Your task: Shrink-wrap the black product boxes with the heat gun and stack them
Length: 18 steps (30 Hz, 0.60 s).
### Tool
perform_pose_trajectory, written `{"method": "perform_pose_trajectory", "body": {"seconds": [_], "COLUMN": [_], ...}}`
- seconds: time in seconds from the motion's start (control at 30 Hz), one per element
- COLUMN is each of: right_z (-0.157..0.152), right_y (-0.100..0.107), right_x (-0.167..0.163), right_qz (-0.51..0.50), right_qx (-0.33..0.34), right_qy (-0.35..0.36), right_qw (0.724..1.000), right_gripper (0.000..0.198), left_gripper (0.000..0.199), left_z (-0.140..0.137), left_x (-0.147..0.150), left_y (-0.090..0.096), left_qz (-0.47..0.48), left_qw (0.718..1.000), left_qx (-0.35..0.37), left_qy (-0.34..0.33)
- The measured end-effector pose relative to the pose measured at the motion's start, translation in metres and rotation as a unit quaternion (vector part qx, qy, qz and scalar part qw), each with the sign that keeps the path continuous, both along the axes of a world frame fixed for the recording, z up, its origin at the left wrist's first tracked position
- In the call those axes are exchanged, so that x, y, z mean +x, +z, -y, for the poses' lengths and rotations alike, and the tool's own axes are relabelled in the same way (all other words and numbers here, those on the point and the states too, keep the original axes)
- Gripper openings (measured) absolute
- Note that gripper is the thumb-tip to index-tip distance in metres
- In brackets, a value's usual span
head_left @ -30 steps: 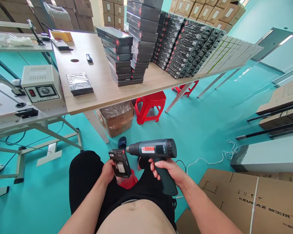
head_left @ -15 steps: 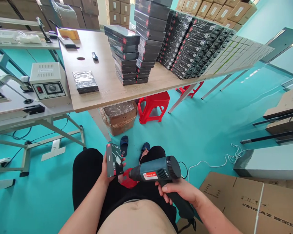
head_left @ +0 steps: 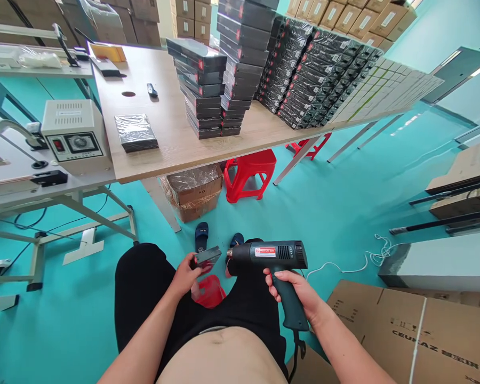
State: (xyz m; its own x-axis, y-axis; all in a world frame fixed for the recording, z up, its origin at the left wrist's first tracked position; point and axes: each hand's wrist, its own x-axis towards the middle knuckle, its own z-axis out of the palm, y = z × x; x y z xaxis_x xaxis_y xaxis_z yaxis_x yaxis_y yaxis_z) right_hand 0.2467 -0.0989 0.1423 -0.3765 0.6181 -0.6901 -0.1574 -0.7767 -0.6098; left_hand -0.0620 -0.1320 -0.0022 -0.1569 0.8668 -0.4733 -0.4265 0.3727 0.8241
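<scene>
My left hand (head_left: pixel 187 276) grips a small dark product box (head_left: pixel 208 257) by its near end, above my lap. The box is tilted so that a narrow side shows. My right hand (head_left: pixel 292 288) is wrapped round the handle of a dark heat gun (head_left: pixel 270 255) with a red and white label. Its nozzle points left, a short gap away from the box's right end. A black cord hangs from the foot of the handle. Between my legs shows part of a red stool (head_left: pixel 210 292).
Ahead, a wooden table (head_left: pixel 168 152) carries a film-wrapped box (head_left: pixel 136 132), stacked dark boxes (head_left: pixel 203 88) and a wall of wrapped boxes (head_left: pixel 320 74). A beige control unit (head_left: pixel 75 137) stands left. Red stool (head_left: pixel 251 173) and open carton (head_left: pixel 196 192) sit below; a large carton (head_left: pixel 432 330) is right.
My left hand has turned the box from its broad printed face to a narrow side. The heat gun has swung level and risen, its nozzle now nearer the box's end.
</scene>
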Motion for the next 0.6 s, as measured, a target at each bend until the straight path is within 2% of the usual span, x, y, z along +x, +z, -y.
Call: {"method": "perform_pose_trajectory", "body": {"seconds": [0.13, 0.3, 0.6], "right_z": [-0.003, -0.004, -0.009], "right_y": [0.002, -0.001, 0.0], "right_x": [0.0, -0.003, -0.01], "right_qz": [-0.002, 0.005, 0.034], "right_qx": [0.01, 0.02, 0.052], "right_qy": [0.01, 0.032, 0.083], "right_qw": [1.0, 0.999, 0.995], "right_gripper": [0.027, 0.028, 0.027], "left_gripper": [0.042, 0.049, 0.051], "left_z": [-0.002, -0.001, 0.0], "left_x": [-0.001, -0.005, -0.006], "left_y": [0.002, -0.005, -0.013], "left_qz": [-0.101, -0.243, -0.318], "left_qw": [0.994, 0.963, 0.933], "left_qx": [0.039, 0.09, 0.109], "left_qy": [-0.011, -0.07, -0.124]}}
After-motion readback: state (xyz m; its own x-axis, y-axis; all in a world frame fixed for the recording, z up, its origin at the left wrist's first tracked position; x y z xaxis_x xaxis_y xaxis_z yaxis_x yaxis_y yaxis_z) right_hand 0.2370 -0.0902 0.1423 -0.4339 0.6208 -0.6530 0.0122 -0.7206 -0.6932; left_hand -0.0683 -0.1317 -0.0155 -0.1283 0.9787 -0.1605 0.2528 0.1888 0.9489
